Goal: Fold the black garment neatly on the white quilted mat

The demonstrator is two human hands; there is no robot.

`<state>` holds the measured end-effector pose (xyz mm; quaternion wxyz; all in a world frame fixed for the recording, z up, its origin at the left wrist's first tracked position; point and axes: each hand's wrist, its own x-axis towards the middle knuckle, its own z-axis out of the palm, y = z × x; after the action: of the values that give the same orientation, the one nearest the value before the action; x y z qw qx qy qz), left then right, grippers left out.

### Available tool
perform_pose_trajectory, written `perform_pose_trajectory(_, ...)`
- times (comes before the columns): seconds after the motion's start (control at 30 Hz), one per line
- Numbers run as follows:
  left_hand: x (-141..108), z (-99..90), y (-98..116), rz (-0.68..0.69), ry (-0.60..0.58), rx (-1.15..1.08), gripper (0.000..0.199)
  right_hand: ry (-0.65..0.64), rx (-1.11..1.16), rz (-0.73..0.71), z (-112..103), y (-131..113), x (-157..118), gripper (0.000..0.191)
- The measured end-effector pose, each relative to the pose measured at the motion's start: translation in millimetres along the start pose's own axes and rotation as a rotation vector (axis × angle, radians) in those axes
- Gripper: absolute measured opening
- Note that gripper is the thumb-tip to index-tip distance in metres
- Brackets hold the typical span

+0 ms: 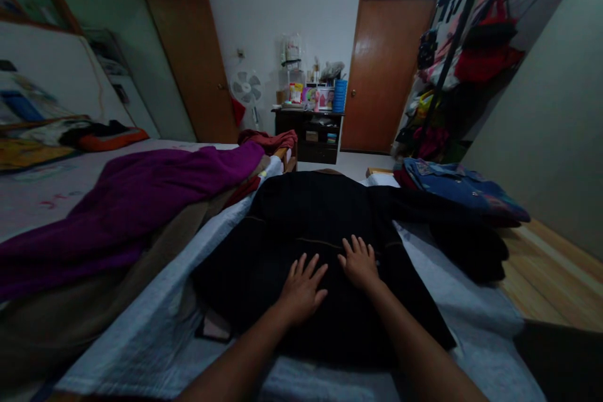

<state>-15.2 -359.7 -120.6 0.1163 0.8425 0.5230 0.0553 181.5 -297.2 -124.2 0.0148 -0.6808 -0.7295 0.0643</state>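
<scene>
A black long-sleeved garment with a thin tan line across it lies spread out on a pale blue sheet. On its middle rests my left hand, palm down with the fingers spread. My right hand lies flat on the cloth just to the right, fingers apart. Neither hand grips anything. One dark sleeve stretches to the right, toward a folded stack topped by a blue denim garment. Beneath the left edge of the black garment, a small pinkish piece with a dark border partly shows.
To the left, a purple cloth and a brown blanket lie along another bed. Behind stand a white fan, a dark cabinet with items on top, and a wooden door. Bags hang at the right.
</scene>
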Motion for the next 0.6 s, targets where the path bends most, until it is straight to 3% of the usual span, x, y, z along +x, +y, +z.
perform_pose_trajectory(0.13, -17, -7.0, -14, -0.061, 0.005, -0.023, 0.061, 0.052, -0.017, -0.051, 5, -3, -30, 0.062)
perform_pose_trajectory(0.33, -34, -13.4, -34, -0.093, -0.034, -0.095, 0.061, -0.001, -0.034, -0.074, 6, -3, -53, 0.059)
perform_pose_trajectory(0.6, -42, -1.2, -26, -0.098, 0.133, 0.0, 0.055, 0.159, -0.024, -0.083, 12, -8, -67, 0.053)
